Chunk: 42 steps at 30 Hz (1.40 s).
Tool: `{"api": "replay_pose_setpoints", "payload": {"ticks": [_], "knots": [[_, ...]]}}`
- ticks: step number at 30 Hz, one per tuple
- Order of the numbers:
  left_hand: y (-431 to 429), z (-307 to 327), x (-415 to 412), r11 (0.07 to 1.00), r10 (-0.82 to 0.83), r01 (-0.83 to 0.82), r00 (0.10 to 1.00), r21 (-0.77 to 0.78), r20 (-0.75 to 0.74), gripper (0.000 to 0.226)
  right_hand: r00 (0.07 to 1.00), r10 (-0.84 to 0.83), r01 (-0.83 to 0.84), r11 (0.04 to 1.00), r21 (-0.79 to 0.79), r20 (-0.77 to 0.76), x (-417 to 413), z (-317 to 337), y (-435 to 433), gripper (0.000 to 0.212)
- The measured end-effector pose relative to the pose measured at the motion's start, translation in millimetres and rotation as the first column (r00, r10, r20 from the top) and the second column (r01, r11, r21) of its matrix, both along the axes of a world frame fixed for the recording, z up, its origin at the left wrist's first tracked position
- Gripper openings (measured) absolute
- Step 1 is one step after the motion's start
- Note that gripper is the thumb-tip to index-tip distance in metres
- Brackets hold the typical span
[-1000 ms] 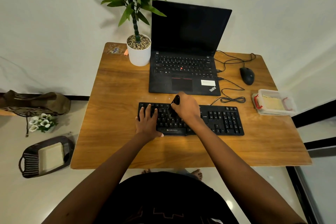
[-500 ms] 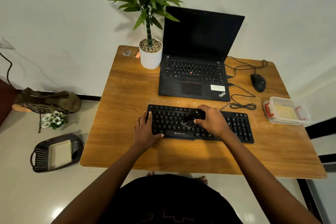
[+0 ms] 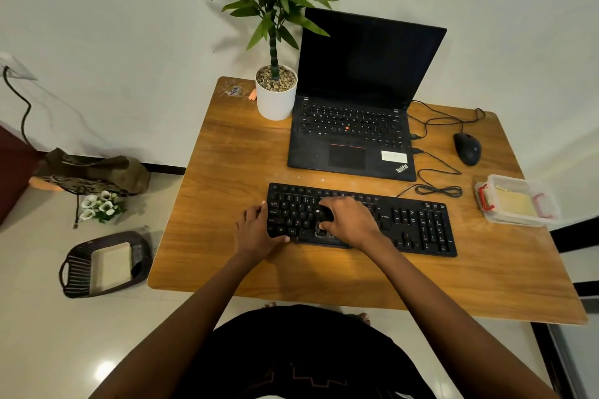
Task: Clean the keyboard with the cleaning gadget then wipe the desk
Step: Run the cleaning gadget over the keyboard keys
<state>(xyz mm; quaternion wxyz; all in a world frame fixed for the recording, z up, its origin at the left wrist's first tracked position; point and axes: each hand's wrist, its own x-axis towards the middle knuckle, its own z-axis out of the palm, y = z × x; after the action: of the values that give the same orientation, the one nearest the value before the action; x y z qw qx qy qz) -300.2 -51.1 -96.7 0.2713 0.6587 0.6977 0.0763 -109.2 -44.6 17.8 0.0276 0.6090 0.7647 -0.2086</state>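
Keyboard first: it lies flat at the near middle of the desk, long side towards me, just in front of the laptop. The cleaning gadget is down on the keys, left of centre, a small dark thing mostly buried under my right hand. That hand has its fingers curled over and round the gadget, gripping from above, which I read as pressing the working end into the rows so it digs between the keys. What kind of tip it has, I can't tell; the hand covers it.

Left hand sits at the keyboard's left end, fingers fairly straight and close together on the edge, thumb laid along the front rim. Makes sense: it braces the board so the scrubbing doesn't slide it across the wood.

By my judgement we're mid-way through the keyboard step; the number pad side looks untouched by either hand, and the desk wipe is not yet begun.

Further out, a clear box with red clips holds a yellowish pad at the right edge, within reach, likely the wipe for later. The mouse and its looped cable sit behind it, the plant pot at the laptop's left corner. All of those will need wiping round.
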Motion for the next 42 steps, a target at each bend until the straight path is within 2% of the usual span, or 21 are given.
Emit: {"api": "replay_pose_setpoints", "payload": {"ticks": [5,9,11,16,21,27,32,37,42], "knots": [[0,-1,-3,1.0,-0.001,0.001,1.0,0.008,0.003,0.101,0.996,0.025,-0.025,1.0,0.001,-0.081,-24,-5,4,0.042],[-1,0,-1,1.0,-0.005,0.005,1.0,0.003,0.007,0.101,0.973,-0.089,0.084,0.996,-0.034,-0.211,-5,6,8,0.033],[0,2,-1,1.0,-0.007,0.007,1.0,-0.001,0.002,0.1,0.974,-0.137,0.137,0.991,-0.014,-0.181,17,14,7,0.029],[-1,2,-1,1.0,0.002,-0.002,1.0,-0.008,-0.004,0.1,0.989,-0.141,0.142,0.99,-0.022,0.054,54,14,-9,0.037],[-1,3,1,1.0,0.004,-0.004,1.0,-0.005,-0.005,0.099,0.997,-0.081,0.081,0.997,-0.004,-0.008,29,4,-14,0.027],[-3,2,0,1.0,0.016,-0.016,1.0,0.014,0.005,0.099,0.993,-0.014,0.018,0.999,0.034,-0.118,-20,-9,-12,0.03],[-2,2,1,1.0,0.007,-0.007,1.0,-0.001,0.01,0.099,0.935,-0.199,0.187,0.98,-0.067,-0.295,4,3,-6,0.04],[-2,0,0,1.0,0.017,-0.017,1.0,-0.014,0.004,0.099,0.908,-0.354,0.368,0.929,0.024,-0.223,77,14,-32,0.039],[0,-1,0,1.0,0.018,-0.018,1.0,-0.022,-0.013,0.099,0.809,-0.542,0.567,0.822,0.055,-0.229,88,-8,-64,0.035]]}}
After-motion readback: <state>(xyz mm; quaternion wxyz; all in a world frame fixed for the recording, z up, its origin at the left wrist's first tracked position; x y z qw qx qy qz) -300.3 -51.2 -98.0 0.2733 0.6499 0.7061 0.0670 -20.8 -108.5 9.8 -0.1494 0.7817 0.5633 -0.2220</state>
